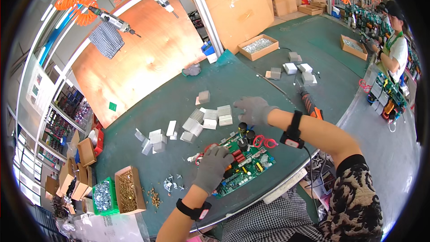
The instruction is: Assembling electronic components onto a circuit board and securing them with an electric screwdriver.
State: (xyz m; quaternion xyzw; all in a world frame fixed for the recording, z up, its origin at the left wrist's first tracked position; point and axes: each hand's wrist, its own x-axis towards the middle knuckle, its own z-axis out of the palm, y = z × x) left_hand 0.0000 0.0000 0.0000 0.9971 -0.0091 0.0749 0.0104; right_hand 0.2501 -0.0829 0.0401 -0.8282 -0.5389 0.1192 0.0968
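A green circuit board with black capacitors, red parts and a loop of red wire lies at the table's front edge. My left hand, in a grey glove, is closed over the board's left end, its fingers curled at the edge. Beyond the board, my gloved right hand hovers with fingers apart and nothing visible in them. Just left of it stand several silver finned heat sinks. More heat sinks are grouped farther left. What lies under my left palm is hidden.
Screws lie loose left of my left hand. A green bin and a cardboard box hold small parts. A power screwdriver lies right; others hang overhead. A co-worker stands far right.
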